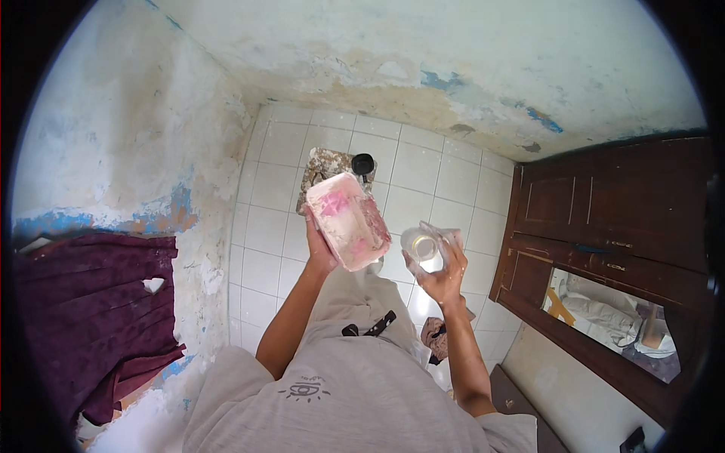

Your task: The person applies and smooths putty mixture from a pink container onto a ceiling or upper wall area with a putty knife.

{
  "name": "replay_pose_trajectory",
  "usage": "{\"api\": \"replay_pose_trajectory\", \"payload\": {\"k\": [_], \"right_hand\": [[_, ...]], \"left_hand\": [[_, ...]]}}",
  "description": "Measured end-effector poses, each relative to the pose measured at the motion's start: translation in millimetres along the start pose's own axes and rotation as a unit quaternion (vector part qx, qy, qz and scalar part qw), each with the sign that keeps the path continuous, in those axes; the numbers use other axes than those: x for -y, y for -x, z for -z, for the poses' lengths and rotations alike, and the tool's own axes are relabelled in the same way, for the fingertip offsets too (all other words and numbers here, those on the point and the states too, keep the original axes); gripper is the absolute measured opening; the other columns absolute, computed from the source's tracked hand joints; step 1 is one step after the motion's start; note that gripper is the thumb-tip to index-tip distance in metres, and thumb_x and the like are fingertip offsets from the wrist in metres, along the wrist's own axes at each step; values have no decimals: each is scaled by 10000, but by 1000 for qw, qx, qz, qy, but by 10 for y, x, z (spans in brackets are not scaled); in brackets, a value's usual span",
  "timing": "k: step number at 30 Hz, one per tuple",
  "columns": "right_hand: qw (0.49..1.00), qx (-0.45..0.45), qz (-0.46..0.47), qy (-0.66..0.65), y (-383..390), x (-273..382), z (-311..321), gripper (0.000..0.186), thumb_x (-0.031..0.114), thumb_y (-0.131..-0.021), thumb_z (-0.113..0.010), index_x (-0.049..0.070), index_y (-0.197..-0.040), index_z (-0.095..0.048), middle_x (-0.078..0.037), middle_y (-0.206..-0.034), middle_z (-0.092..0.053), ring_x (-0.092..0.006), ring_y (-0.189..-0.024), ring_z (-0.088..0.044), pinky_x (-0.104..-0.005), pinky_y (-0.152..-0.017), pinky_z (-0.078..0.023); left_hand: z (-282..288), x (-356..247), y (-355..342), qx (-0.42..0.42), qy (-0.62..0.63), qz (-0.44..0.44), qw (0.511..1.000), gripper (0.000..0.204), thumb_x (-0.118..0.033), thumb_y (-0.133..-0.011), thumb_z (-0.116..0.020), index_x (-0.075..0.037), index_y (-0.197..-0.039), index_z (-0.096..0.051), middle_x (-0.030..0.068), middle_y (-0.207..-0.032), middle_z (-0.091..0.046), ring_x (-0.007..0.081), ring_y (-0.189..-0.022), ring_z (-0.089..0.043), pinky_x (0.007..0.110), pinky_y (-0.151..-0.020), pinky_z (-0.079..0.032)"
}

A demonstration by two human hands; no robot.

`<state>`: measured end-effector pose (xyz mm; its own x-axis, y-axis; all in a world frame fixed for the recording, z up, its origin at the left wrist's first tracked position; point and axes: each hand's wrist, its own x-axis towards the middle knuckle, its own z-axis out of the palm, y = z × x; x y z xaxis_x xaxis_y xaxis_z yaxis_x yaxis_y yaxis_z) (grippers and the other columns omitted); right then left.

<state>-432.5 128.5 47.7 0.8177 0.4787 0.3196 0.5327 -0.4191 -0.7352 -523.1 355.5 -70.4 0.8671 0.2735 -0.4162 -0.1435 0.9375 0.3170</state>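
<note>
My left hand [321, 247] grips the left edge of a pink rectangular plastic tub [349, 220]. Whitish paste is smeared over the tub's inside, with bare pink patches showing through. A clear see-through container with a round opening [421, 246], like a jug or cup, is in my right hand [447, 278], fingers wrapped round its side. Whether it holds any liquid is hard to make out. The two vessels are held apart in front of my body, the tub tilted.
Below the tub, a paste-spattered board [317, 167] lies on white floor tiles [415, 177], with a black round object [362, 164] at its corner. Peeling walls rise ahead and left. A purple curtain [98, 294] hangs left; a dark wooden cabinet [596, 196] stands right. Crumpled cloth [434, 337] lies near my right forearm.
</note>
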Motion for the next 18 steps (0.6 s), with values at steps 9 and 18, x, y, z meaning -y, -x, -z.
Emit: {"api": "replay_pose_trajectory", "payload": {"k": [9, 18], "right_hand": [[999, -21, -34, -22, 184, 821, 24, 536, 153, -668, -811, 17, -1173, -691, -133, -920, -638, -293, -785, -618, -400, -702, -524], [1000, -1, -28, -6, -5, 1382, -763, 543, 242, -646, -849, -13, -1093, -676, -170, -989, -632, -347, -798, -659, -413, -705, -545]], "left_hand": [[-245, -141, 323, 0, -29, 81, 996, 898, -809, -872, -373, -140, -1471, -402, 114, -1433, -489, 329, -1303, -488, 530, -1074, -415], [-193, -1036, 196, 17, -75, 125, 989, 977, -866, -837, -310, -148, -1498, -361, 120, -1464, -459, 319, -1321, -478, 522, -1070, -428]]}}
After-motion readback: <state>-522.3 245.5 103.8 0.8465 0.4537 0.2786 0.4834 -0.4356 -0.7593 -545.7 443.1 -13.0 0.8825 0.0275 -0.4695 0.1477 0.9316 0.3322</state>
